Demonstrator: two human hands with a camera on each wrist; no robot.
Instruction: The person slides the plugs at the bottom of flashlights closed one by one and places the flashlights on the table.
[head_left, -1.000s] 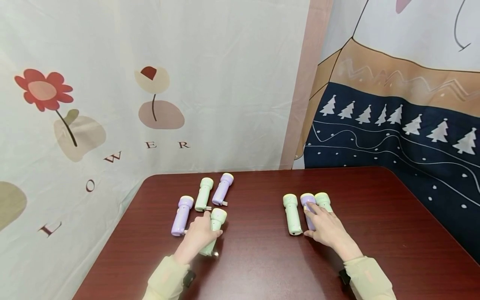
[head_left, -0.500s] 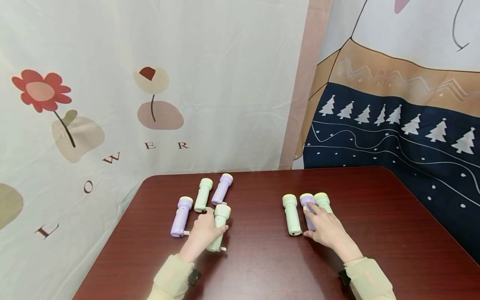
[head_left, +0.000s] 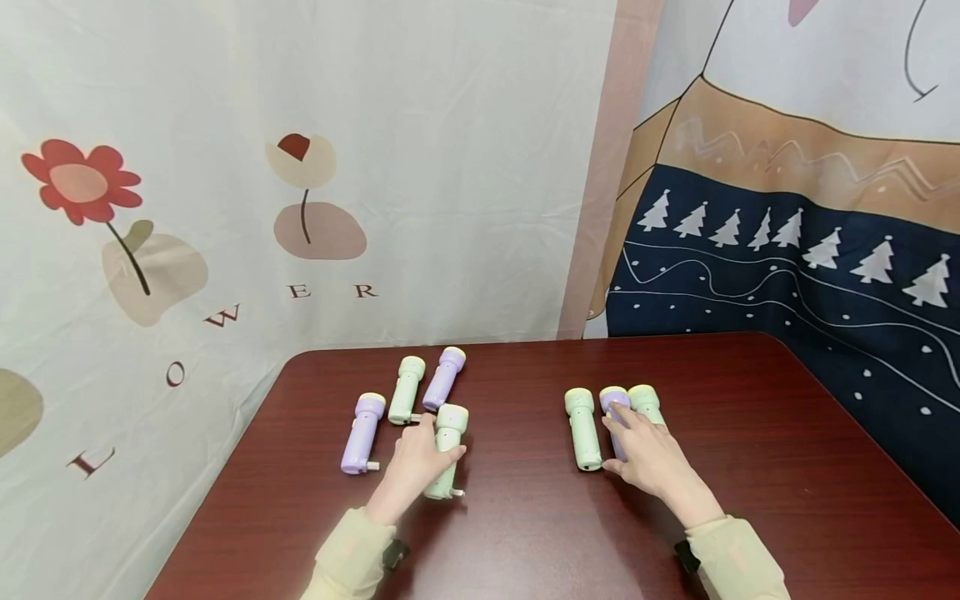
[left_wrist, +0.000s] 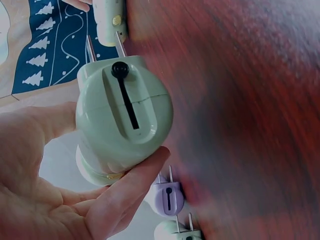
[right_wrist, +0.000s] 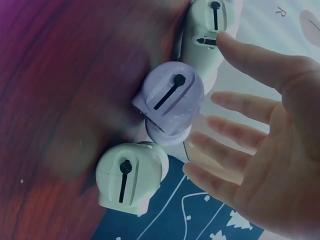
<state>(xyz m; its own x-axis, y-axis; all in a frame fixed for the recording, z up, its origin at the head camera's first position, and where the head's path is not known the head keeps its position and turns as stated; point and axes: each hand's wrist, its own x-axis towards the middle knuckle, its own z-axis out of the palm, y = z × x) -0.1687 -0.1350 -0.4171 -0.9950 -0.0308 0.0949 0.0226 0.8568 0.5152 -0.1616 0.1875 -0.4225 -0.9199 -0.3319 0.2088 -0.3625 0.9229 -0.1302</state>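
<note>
My left hand grips a pale green flashlight between thumb and fingers. In the left wrist view, two metal plug prongs stick out from the base of that green flashlight. On the right, my right hand is over a row of three flashlights, its fingers extended and spread. A purple flashlight lies in the middle of that row, partly hidden by the fingers. Green flashlights lie to its left and right. No prongs show on the middle purple flashlight in the right wrist view.
Left of my left hand lie a purple flashlight, a green flashlight and another purple flashlight. All are on a dark red-brown table. A printed cloth hangs behind the far edge.
My left hand has moved slightly right and away from me with the green flashlight, which has turned more upright in the head view. My right hand has barely moved.
</note>
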